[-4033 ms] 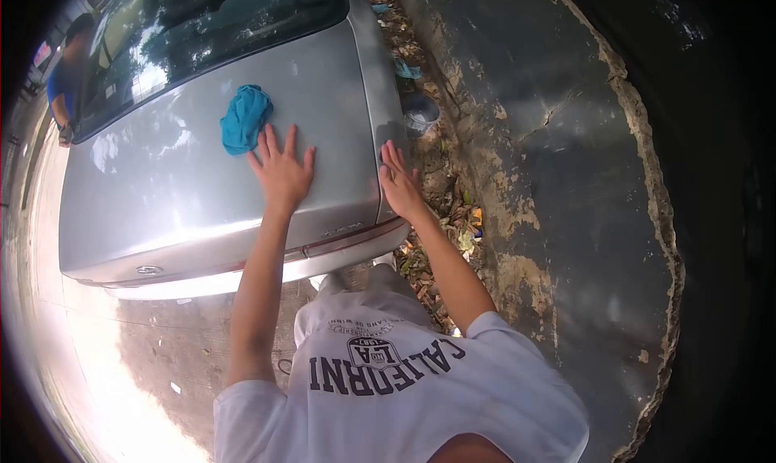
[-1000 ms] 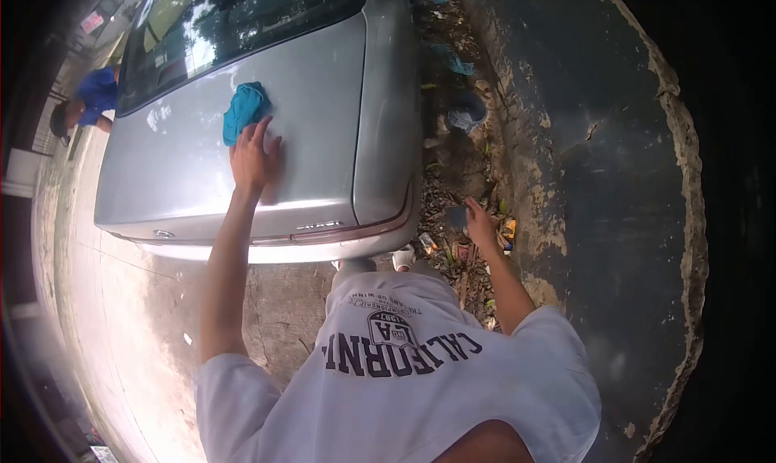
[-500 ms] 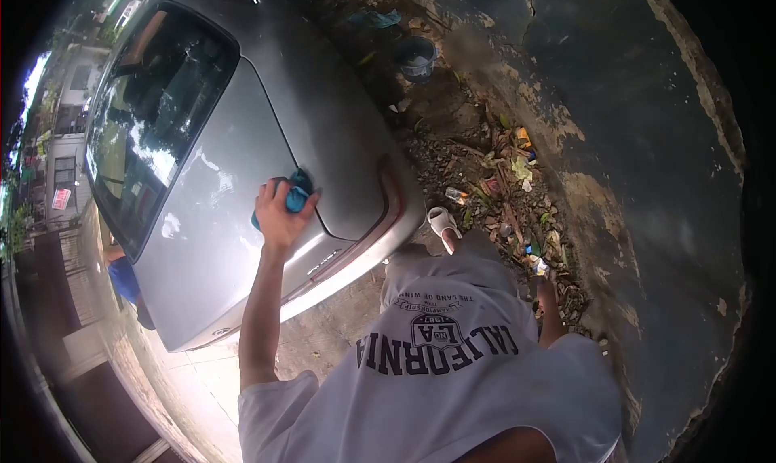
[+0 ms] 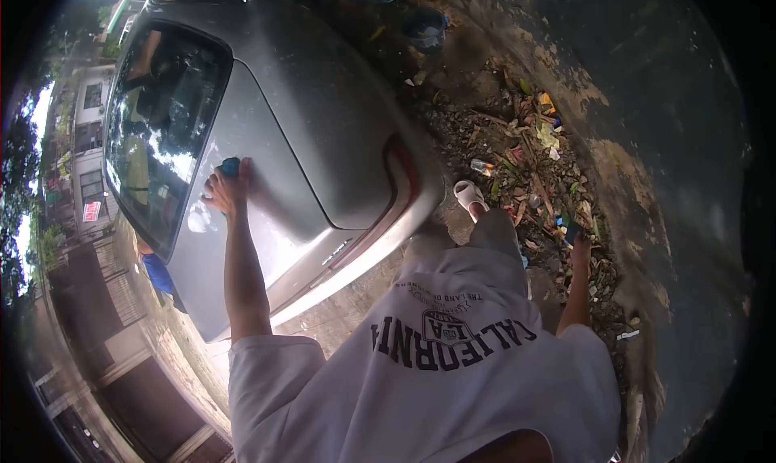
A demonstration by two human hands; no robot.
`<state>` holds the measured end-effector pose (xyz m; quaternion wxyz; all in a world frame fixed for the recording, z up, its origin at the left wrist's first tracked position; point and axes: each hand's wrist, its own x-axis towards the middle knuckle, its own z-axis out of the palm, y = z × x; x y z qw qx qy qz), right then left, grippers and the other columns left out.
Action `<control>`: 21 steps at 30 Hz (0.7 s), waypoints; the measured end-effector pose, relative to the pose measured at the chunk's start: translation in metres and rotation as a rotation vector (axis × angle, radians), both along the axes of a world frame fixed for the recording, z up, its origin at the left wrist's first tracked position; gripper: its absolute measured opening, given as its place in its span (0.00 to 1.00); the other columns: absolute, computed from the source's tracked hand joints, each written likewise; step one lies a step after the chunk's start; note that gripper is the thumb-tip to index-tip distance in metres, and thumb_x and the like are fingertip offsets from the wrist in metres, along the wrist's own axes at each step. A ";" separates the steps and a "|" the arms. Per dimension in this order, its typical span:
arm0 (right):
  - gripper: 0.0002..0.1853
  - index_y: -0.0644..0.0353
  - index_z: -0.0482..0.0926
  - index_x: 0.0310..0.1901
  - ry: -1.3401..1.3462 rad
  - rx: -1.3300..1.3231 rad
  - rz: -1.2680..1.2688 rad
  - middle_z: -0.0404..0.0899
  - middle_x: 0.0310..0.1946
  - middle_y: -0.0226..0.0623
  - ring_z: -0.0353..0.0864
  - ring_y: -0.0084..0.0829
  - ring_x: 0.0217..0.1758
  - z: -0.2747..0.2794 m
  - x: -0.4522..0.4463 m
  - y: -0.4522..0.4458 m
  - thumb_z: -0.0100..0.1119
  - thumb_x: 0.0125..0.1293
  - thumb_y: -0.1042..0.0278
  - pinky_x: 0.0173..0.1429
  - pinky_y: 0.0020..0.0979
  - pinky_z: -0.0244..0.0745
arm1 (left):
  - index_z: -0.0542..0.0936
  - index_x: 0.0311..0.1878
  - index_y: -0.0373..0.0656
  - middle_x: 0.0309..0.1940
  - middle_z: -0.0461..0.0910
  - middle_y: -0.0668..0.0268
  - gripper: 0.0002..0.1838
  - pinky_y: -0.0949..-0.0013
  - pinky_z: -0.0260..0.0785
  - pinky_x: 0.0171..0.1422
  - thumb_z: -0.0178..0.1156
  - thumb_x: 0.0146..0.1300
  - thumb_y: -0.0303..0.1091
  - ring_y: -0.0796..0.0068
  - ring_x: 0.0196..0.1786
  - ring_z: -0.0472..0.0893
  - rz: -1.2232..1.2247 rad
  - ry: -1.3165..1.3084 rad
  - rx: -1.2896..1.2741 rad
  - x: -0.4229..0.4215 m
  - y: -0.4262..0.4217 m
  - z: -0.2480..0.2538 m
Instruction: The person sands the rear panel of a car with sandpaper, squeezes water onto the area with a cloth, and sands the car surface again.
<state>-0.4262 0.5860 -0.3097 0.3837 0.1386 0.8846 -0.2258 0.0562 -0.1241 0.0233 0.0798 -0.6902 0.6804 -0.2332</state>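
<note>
My left hand [image 4: 226, 191] presses a crumpled teal cloth [image 4: 230, 167] against the silver trunk lid [image 4: 263, 156] of a car, below the rear window [image 4: 166, 132]. Its fingers are spread and bent over the cloth, which is mostly hidden. At my right side, my right hand [image 4: 579, 246] hangs low over the littered ground. Its fingers are small and blend with the dark debris behind, so whether it holds anything is unclear.
A weathered wall [image 4: 663, 180] runs along the right. Leaves and litter [image 4: 533, 156] cover the ground beside it, with a dark bucket [image 4: 425, 28] farther off. A person in blue [image 4: 158, 274] is partly visible beyond the car's left side.
My left hand and the cloth have slid up and left across the trunk lid, toward the rear window. My right hand has swung forward and slightly right. The view has shifted somewhat.
</note>
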 end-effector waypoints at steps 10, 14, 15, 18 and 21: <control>0.27 0.66 0.78 0.59 0.174 -0.043 0.575 0.82 0.50 0.58 0.82 0.56 0.53 -0.087 0.009 -0.113 0.47 0.76 0.47 0.52 0.50 0.78 | 0.59 0.80 0.48 0.83 0.48 0.55 0.39 0.34 0.42 0.81 0.57 0.70 0.52 0.46 0.84 0.47 -0.659 0.347 0.428 -0.105 0.218 -0.009; 0.25 0.66 0.78 0.58 0.238 -0.294 0.315 0.82 0.49 0.58 0.82 0.56 0.53 0.002 0.030 -0.212 0.46 0.78 0.50 0.53 0.53 0.76 | 0.62 0.79 0.50 0.82 0.53 0.62 0.39 0.36 0.48 0.80 0.65 0.65 0.37 0.51 0.83 0.52 -0.792 0.096 0.409 -0.090 0.275 -0.029; 0.26 0.66 0.78 0.56 0.074 -0.263 0.370 0.82 0.47 0.59 0.81 0.57 0.53 0.020 0.030 -0.232 0.45 0.78 0.49 0.52 0.53 0.75 | 0.62 0.79 0.50 0.82 0.53 0.62 0.39 0.36 0.48 0.80 0.65 0.65 0.37 0.51 0.83 0.52 -0.790 0.094 0.408 -0.079 0.270 -0.021; 0.22 0.69 0.79 0.55 -0.069 -0.192 0.620 0.81 0.32 0.47 0.81 0.50 0.33 0.031 0.041 -0.290 0.44 0.80 0.55 0.37 0.50 0.70 | 0.66 0.77 0.65 0.82 0.53 0.63 0.36 0.36 0.54 0.78 0.65 0.65 0.43 0.52 0.82 0.55 -0.828 0.206 0.475 -0.042 0.245 0.016; 0.15 0.68 0.80 0.49 0.252 -0.555 0.719 0.81 0.43 0.54 0.81 0.56 0.47 0.097 0.099 -0.353 0.52 0.75 0.63 0.50 0.51 0.74 | 0.67 0.76 0.63 0.82 0.54 0.61 0.39 0.37 0.54 0.78 0.67 0.61 0.54 0.49 0.81 0.57 -0.983 0.161 0.540 -0.026 0.214 0.037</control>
